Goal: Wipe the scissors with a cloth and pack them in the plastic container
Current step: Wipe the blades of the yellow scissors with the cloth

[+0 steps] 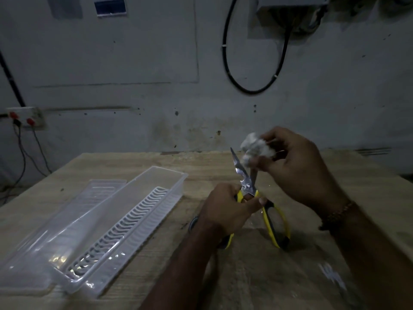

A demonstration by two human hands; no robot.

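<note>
Yellow-and-black handled scissors (248,186) stand above the wooden table with their steel blades parted and pointing up. My left hand (225,206) grips them near the pivot, thumb across the handle. My right hand (297,166) holds a crumpled white cloth (254,148) against the right blade, which the cloth partly hides. A long clear plastic container (154,175) lies open at the left with a white slotted insert (125,227) on its floor. Its clear lid (98,189) lies beside it, further left.
The wooden table (245,276) ends at a grey wall behind. A socket board with red switches (24,118) and dangling wires is at the far left. A black cable loop (252,63) hangs on the wall. A blurred white scrap (333,276) lies at the right front.
</note>
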